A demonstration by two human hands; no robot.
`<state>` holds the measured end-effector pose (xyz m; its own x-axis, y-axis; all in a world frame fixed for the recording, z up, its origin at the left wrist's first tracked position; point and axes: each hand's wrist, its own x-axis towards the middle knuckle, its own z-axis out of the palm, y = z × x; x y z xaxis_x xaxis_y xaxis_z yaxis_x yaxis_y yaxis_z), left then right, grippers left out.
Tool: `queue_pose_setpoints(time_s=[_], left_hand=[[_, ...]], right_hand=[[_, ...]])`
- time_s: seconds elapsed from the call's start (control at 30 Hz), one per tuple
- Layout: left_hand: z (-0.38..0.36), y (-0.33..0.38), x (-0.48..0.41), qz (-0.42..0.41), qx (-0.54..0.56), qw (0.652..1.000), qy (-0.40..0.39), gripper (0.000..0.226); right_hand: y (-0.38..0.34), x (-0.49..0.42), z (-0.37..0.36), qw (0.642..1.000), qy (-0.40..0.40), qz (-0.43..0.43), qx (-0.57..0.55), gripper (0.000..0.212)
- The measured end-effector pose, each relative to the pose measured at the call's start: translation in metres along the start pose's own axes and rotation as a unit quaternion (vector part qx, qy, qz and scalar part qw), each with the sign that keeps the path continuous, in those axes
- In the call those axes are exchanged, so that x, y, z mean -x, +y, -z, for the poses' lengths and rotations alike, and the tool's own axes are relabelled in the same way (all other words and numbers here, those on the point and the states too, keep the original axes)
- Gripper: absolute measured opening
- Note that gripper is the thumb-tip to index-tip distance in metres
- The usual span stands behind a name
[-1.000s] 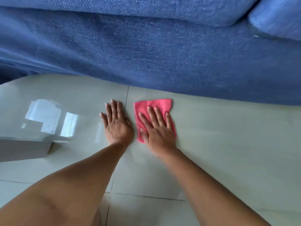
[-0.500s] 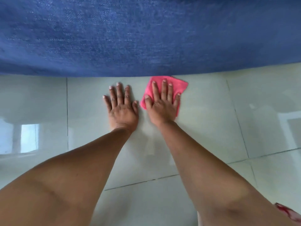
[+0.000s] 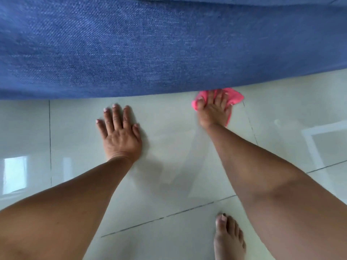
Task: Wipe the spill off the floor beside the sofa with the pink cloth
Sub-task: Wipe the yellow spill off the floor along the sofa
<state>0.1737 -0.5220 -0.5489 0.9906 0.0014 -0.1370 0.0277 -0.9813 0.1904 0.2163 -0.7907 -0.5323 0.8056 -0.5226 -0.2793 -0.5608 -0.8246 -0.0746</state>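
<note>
The pink cloth (image 3: 237,97) lies bunched on the pale floor tiles, right against the lower edge of the blue sofa (image 3: 150,49). My right hand (image 3: 214,109) presses flat on top of it, fingers spread, fingertips reaching the sofa's edge; the hand is motion-blurred. My left hand (image 3: 120,134) rests palm down on the bare tile to the left, fingers apart, holding nothing. A faint damp smear (image 3: 180,162) shows on the tile between my forearms.
The sofa fills the whole upper half of the view. A bare foot (image 3: 228,239) stands on the tile at the bottom right. Dark grout lines (image 3: 50,139) cross the glossy floor, which reflects a window at the left and right.
My right hand has slid the pink cloth to the right and up against the sofa, away from my left hand. The left hand stays planted. The view has shifted and the foot has come into sight.
</note>
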Motion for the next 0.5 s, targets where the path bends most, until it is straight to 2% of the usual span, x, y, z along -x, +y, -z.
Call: queue_pose_setpoints(time_s=[0.13, 0.23, 0.3, 0.33, 0.4, 0.5], left_hand=[[0.013, 0.006, -0.021, 0.023, 0.003, 1.0, 0.01, 0.061], [0.019, 0.014, -0.043, 0.04, 0.006, 0.999, 0.036, 0.06], [0.021, 0.012, -0.053, 0.051, 0.01, 0.998, 0.035, 0.065], [0.02, 0.008, -0.056, 0.053, 0.011, 0.998, 0.036, 0.068], [0.016, 0.001, -0.058, 0.043, 0.003, 0.998, 0.045, 0.069], [0.01, -0.002, -0.056, 0.031, -0.017, 0.998, 0.054, 0.067]], right_hand=[[-0.057, 0.031, -0.016, 0.987, 0.013, 0.159, 0.027, 0.063], [-0.023, 0.067, -0.023, 0.947, 0.007, 0.312, 0.076, 0.063], [0.03, 0.069, -0.019, 0.93, -0.007, 0.355, 0.095, 0.06], [0.057, 0.062, -0.015, 0.938, -0.004, 0.332, 0.103, 0.06], [0.097, 0.036, -0.002, 0.972, 0.016, 0.214, 0.097, 0.063], [0.095, -0.019, 0.014, 0.999, 0.016, 0.025, 0.023, 0.066]])
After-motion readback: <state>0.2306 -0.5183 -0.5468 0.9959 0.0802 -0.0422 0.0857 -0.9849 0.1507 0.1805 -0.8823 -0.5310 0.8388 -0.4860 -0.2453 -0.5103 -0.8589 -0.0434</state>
